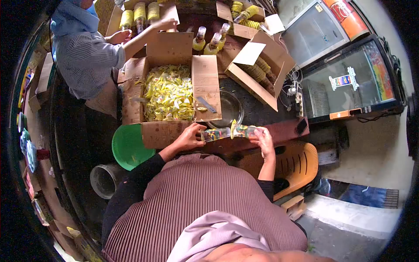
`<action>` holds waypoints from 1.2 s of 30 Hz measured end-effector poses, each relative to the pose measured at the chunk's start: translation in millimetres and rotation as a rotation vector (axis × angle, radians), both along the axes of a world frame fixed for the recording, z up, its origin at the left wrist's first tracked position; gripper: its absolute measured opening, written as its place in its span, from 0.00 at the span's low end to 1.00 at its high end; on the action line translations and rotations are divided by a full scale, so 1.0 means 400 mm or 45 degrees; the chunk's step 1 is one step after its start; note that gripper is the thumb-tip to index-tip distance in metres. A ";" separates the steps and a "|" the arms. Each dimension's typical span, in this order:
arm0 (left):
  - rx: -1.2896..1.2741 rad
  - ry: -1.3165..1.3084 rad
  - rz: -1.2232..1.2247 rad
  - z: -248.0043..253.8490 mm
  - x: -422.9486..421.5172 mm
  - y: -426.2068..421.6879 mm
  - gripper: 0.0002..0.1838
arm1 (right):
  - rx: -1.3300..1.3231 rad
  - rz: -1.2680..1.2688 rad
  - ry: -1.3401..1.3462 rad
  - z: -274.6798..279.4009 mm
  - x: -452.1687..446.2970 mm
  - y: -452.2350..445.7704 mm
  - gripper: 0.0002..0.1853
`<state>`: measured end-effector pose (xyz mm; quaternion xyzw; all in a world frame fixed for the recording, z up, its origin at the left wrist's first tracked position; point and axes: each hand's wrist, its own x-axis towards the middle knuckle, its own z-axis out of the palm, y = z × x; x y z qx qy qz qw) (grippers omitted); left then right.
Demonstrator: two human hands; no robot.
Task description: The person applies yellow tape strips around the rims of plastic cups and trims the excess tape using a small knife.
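My left hand [190, 136] is closed around the outer end of a clear printed drinking glass [215, 134]. My right hand [263, 140] grips a second clear printed glass [245, 131], its fingers wrapped around the far end. The two glasses lie end to end in front of my lap, with a thin yellow piece [234, 129] between them where they meet. Just beyond my hands stands an open cardboard box [205, 83] full of small yellow pieces [169, 94]. A round clear bowl [236, 108] sits beside that box, partly covered by its flap.
A co-worker [89, 61] reaches over the table at the upper left. Upright glasses with yellow stacks [212, 45] stand at the back. Another box [265, 92] holds stacked yellow rings. Around me are a green basin [130, 147], a grey bucket [103, 181] and an orange chair [301, 163].
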<state>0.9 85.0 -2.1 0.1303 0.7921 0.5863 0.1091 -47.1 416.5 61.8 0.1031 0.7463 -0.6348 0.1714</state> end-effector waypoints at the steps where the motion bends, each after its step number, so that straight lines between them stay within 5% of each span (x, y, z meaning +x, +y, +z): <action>1: 0.062 -0.106 0.019 0.011 0.001 -0.008 0.31 | 0.025 -0.017 -0.002 0.000 -0.001 0.008 0.15; 5: 0.009 0.067 0.172 -0.016 -0.008 -0.061 0.33 | 0.153 0.224 -0.111 -0.080 0.002 -0.012 0.15; 7: 0.152 -0.148 0.251 0.008 -0.006 -0.086 0.32 | 0.371 0.368 -0.031 -0.119 0.019 -0.088 0.18; 9: 0.604 -0.526 0.308 0.009 -0.014 -0.106 0.27 | 0.511 0.564 0.342 -0.190 0.042 -0.153 0.21; 11: 0.717 -0.466 0.349 -0.004 -0.014 -0.116 0.21 | 0.739 0.620 0.588 -0.191 0.067 -0.233 0.23; 13: 1.133 -0.717 0.629 -0.010 -0.011 -0.130 0.18 | 1.018 0.683 0.516 -0.200 0.085 -0.288 0.26; 17: 1.301 -0.782 0.702 -0.036 -0.010 -0.156 0.16 | 1.173 0.831 0.644 -0.179 0.074 -0.315 0.29; 19: 1.227 -0.807 0.762 0.046 -0.008 -0.143 0.16 | 1.222 0.875 0.699 -0.126 0.057 -0.332 0.31; 25: 1.048 -0.850 0.560 0.093 -0.016 -0.104 0.21 | 0.278 0.557 0.633 0.048 0.022 -0.431 0.27; 29: 0.654 -0.639 0.444 0.137 -0.011 -0.087 0.23 | 0.390 0.481 0.919 0.030 -0.004 -0.462 0.20; 31: 0.731 -0.725 0.440 0.135 -0.014 -0.108 0.21 | 0.355 0.435 0.833 0.036 -0.019 -0.458 0.20; 36: -0.207 0.352 0.463 0.181 -0.003 -0.137 0.42 | -0.097 0.459 0.521 -0.019 -0.048 -0.457 0.18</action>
